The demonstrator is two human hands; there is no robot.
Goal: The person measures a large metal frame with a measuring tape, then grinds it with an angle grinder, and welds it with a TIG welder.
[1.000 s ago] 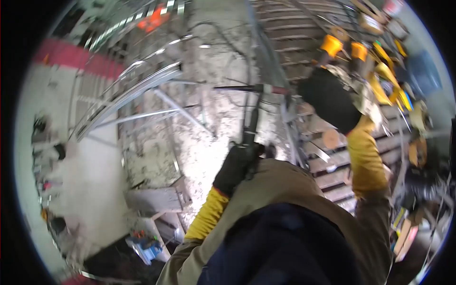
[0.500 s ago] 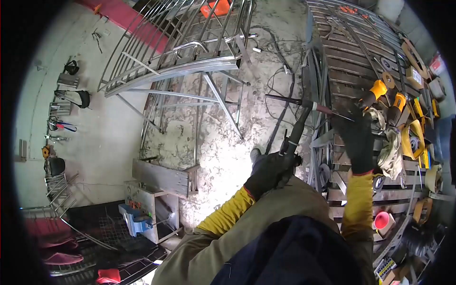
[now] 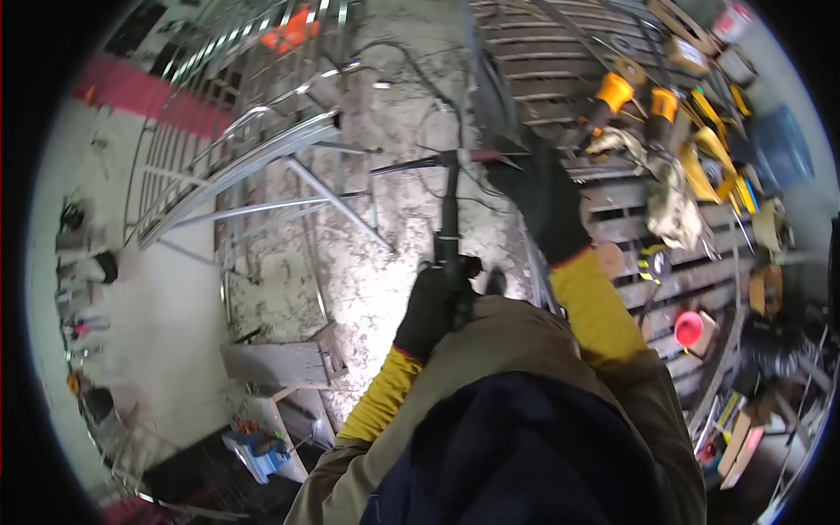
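My left hand (image 3: 435,306), in a dark glove with a yellow cuff, is wrapped round the black handle of a TIG welding torch (image 3: 451,206), held upright in front of me. The torch's long black back cap (image 3: 404,166) points left. Its reddish ceramic nozzle (image 3: 481,156) points right, with a thin tip at its end. My right hand (image 3: 547,197), gloved the same way, is at that tip with its fingers drawn together. What lies between those fingers is hidden by the dark glove.
A metal railing frame (image 3: 254,166) stands at the left. The slatted bench (image 3: 525,52) on my right carries yellow-and-black power tools (image 3: 612,92), a rag (image 3: 672,206), a tape measure (image 3: 654,262) and a red cup (image 3: 689,329). A cable (image 3: 420,74) runs over the floor. A blue vise (image 3: 256,451) stands lower left.
My view has turned to the right. The torch now stands more upright in my left hand, and my right hand has come to the nozzle's tip.
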